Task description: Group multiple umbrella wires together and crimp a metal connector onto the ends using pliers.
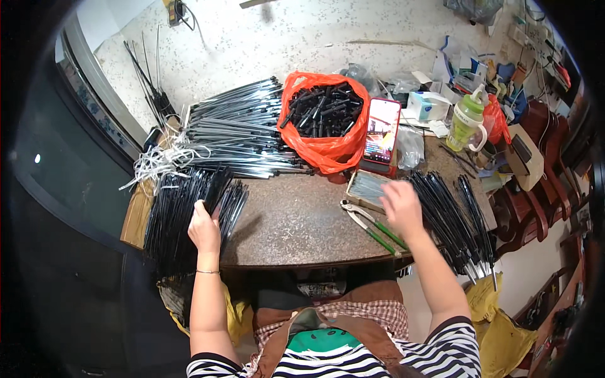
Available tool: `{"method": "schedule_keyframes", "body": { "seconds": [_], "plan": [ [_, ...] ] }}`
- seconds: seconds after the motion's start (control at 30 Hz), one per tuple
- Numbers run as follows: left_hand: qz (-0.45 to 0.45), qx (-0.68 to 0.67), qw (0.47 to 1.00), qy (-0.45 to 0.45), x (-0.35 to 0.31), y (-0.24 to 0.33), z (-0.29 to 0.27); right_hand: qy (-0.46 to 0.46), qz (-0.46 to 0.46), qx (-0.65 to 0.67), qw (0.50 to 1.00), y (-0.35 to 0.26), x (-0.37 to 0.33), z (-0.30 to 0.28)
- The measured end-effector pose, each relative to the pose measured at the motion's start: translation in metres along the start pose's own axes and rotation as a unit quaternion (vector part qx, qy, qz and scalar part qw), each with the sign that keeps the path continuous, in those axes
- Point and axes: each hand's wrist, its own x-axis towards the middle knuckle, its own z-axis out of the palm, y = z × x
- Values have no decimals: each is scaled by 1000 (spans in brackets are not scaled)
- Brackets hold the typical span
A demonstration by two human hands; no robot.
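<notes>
On the left, my left hand (205, 228) is closed at the edge of a thick pile of thin black rods (173, 214), which look like folded umbrella frames. Its fingers pinch a black frame (218, 187) there. My right hand (403, 206) hovers at the near right corner of a small box of thin grey wire pins (367, 187). Its fingers are bent and smeared by motion, so whether they hold a pin is unclear. Beside the box lie pliers (373, 228) with green handles. More black frames (450, 217) rest to the right of this hand.
Silver metal shafts (233, 129) are stacked at the back left, with white ties (165, 165) at their ends. A red plastic bag (323, 157) holds black tubular parts. Near it stand a phone (382, 132) and a green bottle (466, 120). Yellow sacks (501, 327) lie below at right.
</notes>
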Motion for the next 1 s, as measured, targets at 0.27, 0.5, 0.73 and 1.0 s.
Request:
{"method": "schedule_keyframes", "body": {
  "seconds": [0.27, 0.5, 0.73, 1.0],
  "plan": [
    [88, 48, 977, -186, -2, -29, 30, 13, -65, -187, 980, 35, 62, 20],
    [-6, 40, 984, -175, 23, -26, 16, 158, 48, -173, 971, 24, 88, 17],
    [-103, -544, 833, 18, 72, 26, -38, 86, -95, -3, 992, -25, 67, 18],
    [110, -782, 559, -253, 13, 98, -32, -47, -170, 512, 840, -139, 61, -8]
  ]
}}
